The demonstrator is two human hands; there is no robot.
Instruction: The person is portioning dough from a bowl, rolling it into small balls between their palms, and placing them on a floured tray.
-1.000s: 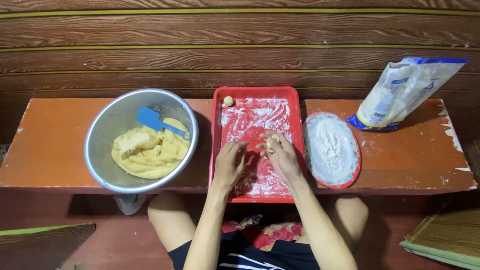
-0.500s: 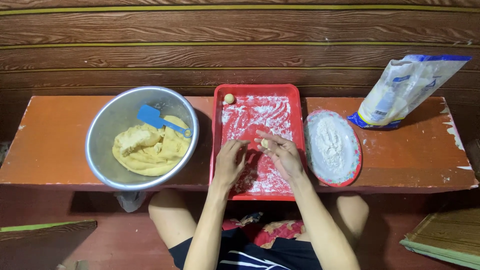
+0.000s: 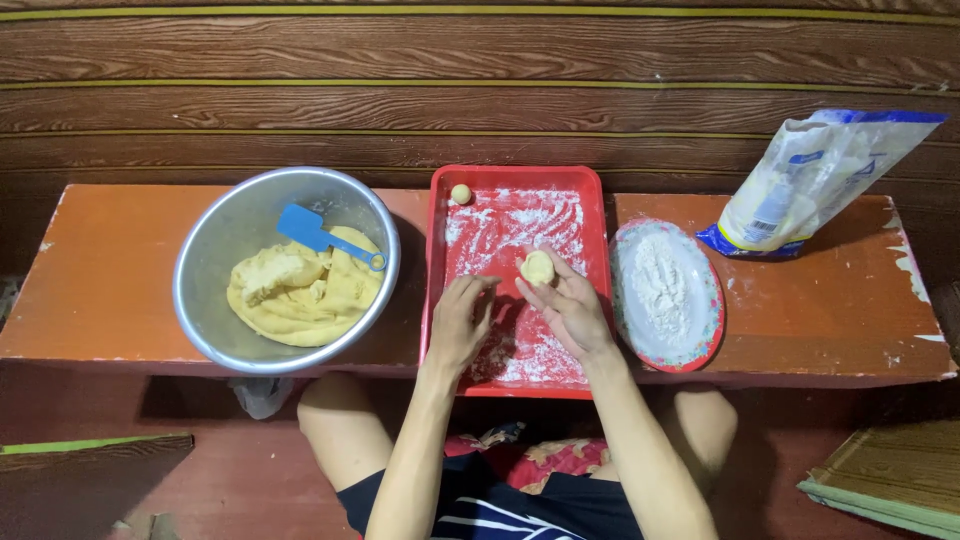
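1. At the left end of the orange table (image 3: 110,290) sits a metal bowl (image 3: 205,270). It holds a big lump of yellow dough (image 3: 300,295) with a blue spatula (image 3: 320,235) lying across its top, handle pointing right.
2. In the middle lies the red tray (image 3: 590,200), dusted with flour. One finished dough ball (image 3: 461,194) rests in its far left corner, well apart from your hands.
3. Your left hand (image 3: 460,325) hovers over the tray's near left part, fingers loosely curled and empty, palm turned toward the other hand.
4. Your right hand (image 3: 570,310) is just beside it, palm up and open. The small dough piece (image 3: 537,267) sits on your right fingertips (image 3: 553,290), at their far end, roundish with no clear long axis. It lies up and to the right of your left fingers, so the right hand is the one carrying it.
5. Right of the tray, touching its edge, is an oval plate (image 3: 712,330) spread with white flour (image 3: 660,290).
6. At the far right a part-full plastic flour bag (image 3: 810,185) leans against the wooden wall (image 3: 480,80).
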